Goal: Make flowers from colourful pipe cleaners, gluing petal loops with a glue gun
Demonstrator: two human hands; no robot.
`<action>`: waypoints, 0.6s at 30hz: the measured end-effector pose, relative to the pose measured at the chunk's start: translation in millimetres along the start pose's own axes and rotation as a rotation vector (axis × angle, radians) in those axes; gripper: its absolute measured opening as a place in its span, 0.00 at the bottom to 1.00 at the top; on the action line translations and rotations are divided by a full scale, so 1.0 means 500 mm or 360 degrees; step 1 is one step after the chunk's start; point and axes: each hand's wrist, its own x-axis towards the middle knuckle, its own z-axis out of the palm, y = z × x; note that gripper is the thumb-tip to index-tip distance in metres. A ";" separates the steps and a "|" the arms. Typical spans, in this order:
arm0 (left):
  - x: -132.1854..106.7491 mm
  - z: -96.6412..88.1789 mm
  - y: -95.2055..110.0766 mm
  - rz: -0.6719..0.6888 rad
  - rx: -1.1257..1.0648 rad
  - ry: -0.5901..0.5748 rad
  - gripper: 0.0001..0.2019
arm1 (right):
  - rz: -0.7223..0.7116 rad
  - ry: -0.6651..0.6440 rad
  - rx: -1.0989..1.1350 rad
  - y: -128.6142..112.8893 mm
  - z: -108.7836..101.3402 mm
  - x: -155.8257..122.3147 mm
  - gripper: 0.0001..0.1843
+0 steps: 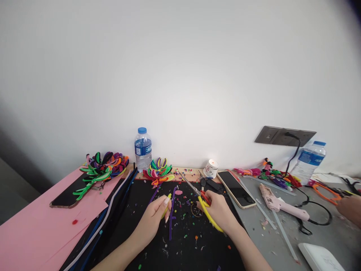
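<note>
My left hand [153, 220] is closed in a pinch on a short yellow-green pipe cleaner piece [166, 206] over a black mat [180, 248]. A purple pipe cleaner [171, 218] lies on the mat just right of that hand. My right hand [218, 210] grips scissors [201, 197] with yellow and red handles, their blades pointing up and left, a little apart. A small coloured pipe-cleaner flower [158, 171] sits at the mat's far edge, and bits of clippings are scattered over the mat.
Pink paper [34, 229] with a phone [67, 195] and a bigger pipe-cleaner flower [103, 167] lies left. A water bottle [143, 148], lit candle [211, 168], second phone [236, 188], pink glue gun [279, 205] with cord and another bottle [310, 160] stand behind and right. Another person's hand [351, 209] shows at the right edge.
</note>
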 end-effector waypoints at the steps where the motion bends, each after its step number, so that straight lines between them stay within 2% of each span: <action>1: 0.000 -0.001 -0.001 0.0006 0.0004 0.0028 0.18 | -0.0011 -0.0040 0.0050 -0.008 0.002 -0.004 0.15; 5: 0.001 -0.006 -0.003 0.0040 0.0003 0.0137 0.17 | -0.0104 -0.0224 0.0191 -0.032 0.008 -0.024 0.11; 8: 0.002 -0.007 -0.003 0.0046 0.0004 0.0202 0.17 | -0.0179 -0.0337 0.0183 -0.042 0.010 -0.036 0.11; 13: 0.002 -0.005 -0.005 0.0066 0.0055 0.0191 0.17 | -0.0289 -0.0304 0.0001 -0.057 0.008 -0.044 0.11; 18: 0.003 -0.006 -0.010 0.0083 0.0174 0.0163 0.19 | -0.0299 -0.0317 -0.0079 -0.070 0.006 -0.048 0.12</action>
